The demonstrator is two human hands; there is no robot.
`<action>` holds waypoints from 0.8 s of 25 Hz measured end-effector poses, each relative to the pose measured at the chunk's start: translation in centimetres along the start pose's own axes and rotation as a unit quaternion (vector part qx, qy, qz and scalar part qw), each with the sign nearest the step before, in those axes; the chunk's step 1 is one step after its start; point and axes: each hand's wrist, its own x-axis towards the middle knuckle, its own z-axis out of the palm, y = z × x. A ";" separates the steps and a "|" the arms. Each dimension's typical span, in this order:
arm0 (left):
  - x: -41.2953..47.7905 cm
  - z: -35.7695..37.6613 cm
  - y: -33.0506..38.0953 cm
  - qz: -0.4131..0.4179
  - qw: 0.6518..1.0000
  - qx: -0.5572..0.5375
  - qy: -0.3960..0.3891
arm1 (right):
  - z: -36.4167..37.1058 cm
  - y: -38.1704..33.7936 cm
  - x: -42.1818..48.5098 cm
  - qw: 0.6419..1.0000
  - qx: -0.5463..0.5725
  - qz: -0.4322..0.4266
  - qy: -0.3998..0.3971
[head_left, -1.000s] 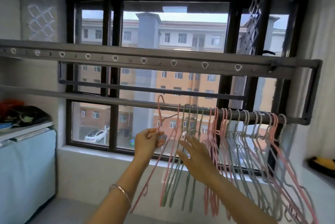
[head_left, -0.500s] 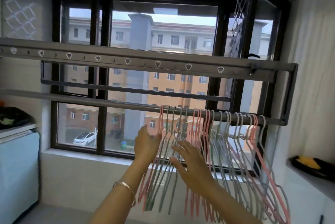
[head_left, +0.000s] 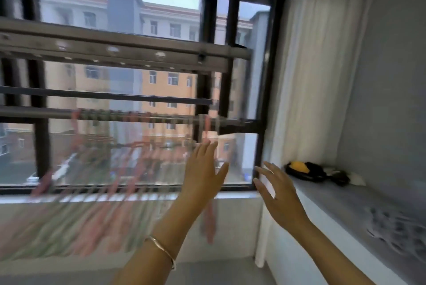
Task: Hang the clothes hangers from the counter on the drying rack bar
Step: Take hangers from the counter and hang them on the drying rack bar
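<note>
Two hands are hovering, spread wide; our left hand (head_left: pixel 202 176) is hovering beside hangers (head_left: pixel 129 169), seemingly pink and grey, hanging on the bar (head_left: pixel 34 113); our right hand (head_left: pixel 279 192) near the counter (head_left: pixel 341 204).

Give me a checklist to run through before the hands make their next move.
1. Left hand free, grip empty, fingers straight: ok.
2. Right hand free, fingers spread: ok.
3. Pink and grey plastic hangers hooked over the grey metal rack bar: ok, though blurred.
4. Bare bar left of the hangers for more: ok.
5. More hangers waiting on the white counter: cannot tell; only a blurred grey heap shows there.
</note>
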 end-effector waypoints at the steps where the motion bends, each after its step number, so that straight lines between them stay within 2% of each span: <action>1: 0.2 3.1 1.8 0.001 1.000 -0.016 -0.018 | -2.1 3.1 -0.5 1.000 -0.006 0.029 0.007; 7: 0.1 21.6 12.1 0.055 0.985 -0.066 -0.151 | -13.6 20.0 -5.8 0.985 -0.081 0.147 0.050; 12: 0.4 36.2 17.6 0.091 0.953 -0.095 -0.272 | -18.6 32.0 -10.1 0.955 -0.138 0.243 0.099; 16: 1.6 48.1 20.7 0.141 0.911 -0.103 -0.373 | -19.2 41.4 -12.8 0.919 -0.166 0.330 0.138; 20: 1.8 58.7 24.1 0.215 0.850 -0.095 -0.471 | -19.0 48.7 -15.0 0.864 -0.193 0.432 0.175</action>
